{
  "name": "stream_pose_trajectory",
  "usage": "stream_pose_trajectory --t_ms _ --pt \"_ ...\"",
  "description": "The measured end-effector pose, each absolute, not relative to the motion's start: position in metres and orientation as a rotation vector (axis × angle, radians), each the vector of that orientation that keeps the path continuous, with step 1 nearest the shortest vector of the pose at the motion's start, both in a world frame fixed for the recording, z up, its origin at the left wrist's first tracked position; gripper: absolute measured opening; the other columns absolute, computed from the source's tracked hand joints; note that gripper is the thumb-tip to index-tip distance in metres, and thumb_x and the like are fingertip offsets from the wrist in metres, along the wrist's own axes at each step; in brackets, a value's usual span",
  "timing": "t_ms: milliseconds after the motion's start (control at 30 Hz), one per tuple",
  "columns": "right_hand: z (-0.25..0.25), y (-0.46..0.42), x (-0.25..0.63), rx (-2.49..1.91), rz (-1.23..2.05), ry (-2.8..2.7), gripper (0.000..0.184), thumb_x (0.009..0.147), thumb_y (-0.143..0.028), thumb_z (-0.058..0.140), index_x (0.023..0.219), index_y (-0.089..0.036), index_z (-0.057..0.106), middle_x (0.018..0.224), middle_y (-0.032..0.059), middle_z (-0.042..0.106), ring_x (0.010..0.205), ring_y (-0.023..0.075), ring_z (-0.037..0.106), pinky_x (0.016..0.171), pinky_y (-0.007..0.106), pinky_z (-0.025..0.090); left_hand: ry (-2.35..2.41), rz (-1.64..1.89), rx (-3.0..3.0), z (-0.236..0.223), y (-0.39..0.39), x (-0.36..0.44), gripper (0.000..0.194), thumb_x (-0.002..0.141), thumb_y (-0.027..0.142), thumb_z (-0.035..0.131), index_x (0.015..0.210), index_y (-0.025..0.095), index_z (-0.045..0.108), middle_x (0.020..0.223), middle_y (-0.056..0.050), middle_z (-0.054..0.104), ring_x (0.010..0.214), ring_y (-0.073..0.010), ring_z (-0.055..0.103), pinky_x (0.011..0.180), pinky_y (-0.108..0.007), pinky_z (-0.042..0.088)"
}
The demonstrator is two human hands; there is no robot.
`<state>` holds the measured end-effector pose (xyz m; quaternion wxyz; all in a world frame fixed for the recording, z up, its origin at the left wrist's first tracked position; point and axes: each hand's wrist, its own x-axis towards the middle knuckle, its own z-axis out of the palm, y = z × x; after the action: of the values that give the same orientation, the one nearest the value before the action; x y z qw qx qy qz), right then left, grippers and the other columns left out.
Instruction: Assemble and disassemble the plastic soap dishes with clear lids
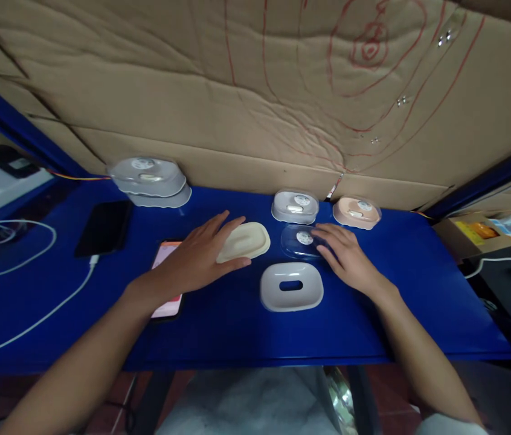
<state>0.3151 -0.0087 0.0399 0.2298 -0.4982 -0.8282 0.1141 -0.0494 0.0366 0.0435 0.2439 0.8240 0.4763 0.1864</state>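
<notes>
My left hand [199,257] has its fingers spread, with thumb and fingers on either side of a cream oval tray [250,240] lying on the table. Part of that tray is hidden behind the hand. A clear plastic lid [292,241] with a round white sticker lies flat, and the fingertips of my right hand [343,254] rest at its right edge, thumb apart from the fingers. Nearer to me sits a pale grey oval soap dish [269,291] with a slot in its bottom. Under my left wrist and hand lies a phone [167,305] with a lit screen.
Behind the lid stand a lidded grey soap box [295,207] and a lidded peach one [357,212]. Several grey pieces under a clear cover [149,181] are stacked at back left. A dark phone [104,228] with a white cable lies left. A cardboard wall [169,109] borders the blue table [237,335].
</notes>
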Motion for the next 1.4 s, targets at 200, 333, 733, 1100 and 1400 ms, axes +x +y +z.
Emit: stream_pose_trajectory --t_ms 200,333,733,1100,1400 --pt "0.021 0.000 0.317 -1.448 0.191 -2.362 0.045 0.110 -0.042 0.046 0.150 -0.026 0.056 0.158 0.0135 0.054 0.148 0.0355 0.048 0.119 0.063 0.038 1.286 0.335 2.332 0.032 0.042 -0.053 0.097 0.079 0.046 0.084 0.163 0.028 0.037 0.157 -0.019 0.051 0.145 -0.0470 0.047 0.117 -0.062 0.034" --pt "0.037 -0.022 0.295 -1.258 0.277 -2.455 0.051 0.105 -0.050 0.056 0.151 -0.030 0.055 0.162 0.0117 0.049 0.152 0.0354 0.043 0.122 0.062 0.036 1.299 0.393 2.278 0.031 0.041 -0.047 0.086 0.081 0.041 0.080 0.158 0.029 0.044 0.146 -0.016 0.058 0.136 -0.0446 0.053 0.114 -0.060 0.038" --pt "0.029 -0.028 0.283 -1.191 0.553 -2.247 0.071 0.096 -0.056 0.068 0.158 -0.033 0.042 0.168 0.0130 0.038 0.155 0.0370 0.038 0.123 0.060 0.038 1.083 0.777 1.825 0.027 0.046 -0.037 0.080 0.077 0.046 0.087 0.142 0.029 0.044 0.150 -0.012 0.048 0.138 -0.0346 0.052 0.116 -0.052 0.041" --pt "0.030 -0.033 0.272 -1.106 0.356 -2.356 0.078 0.094 -0.060 0.070 0.162 -0.035 0.041 0.171 0.0115 0.035 0.155 0.0399 0.037 0.124 0.062 0.034 0.713 0.758 1.547 0.036 0.012 -0.010 0.082 0.072 0.029 0.092 0.141 0.033 0.046 0.144 -0.008 0.053 0.129 -0.0308 0.059 0.100 -0.041 0.055" --pt "0.020 -0.041 0.255 -1.077 0.300 -2.379 0.090 0.095 -0.064 0.066 0.168 -0.034 0.025 0.170 0.0147 0.033 0.155 0.0401 0.034 0.122 0.063 0.036 0.574 0.601 1.166 0.033 -0.001 0.001 0.117 0.072 0.018 0.092 0.163 0.049 0.026 0.166 -0.008 0.041 0.144 -0.0336 0.054 0.115 -0.051 0.049"
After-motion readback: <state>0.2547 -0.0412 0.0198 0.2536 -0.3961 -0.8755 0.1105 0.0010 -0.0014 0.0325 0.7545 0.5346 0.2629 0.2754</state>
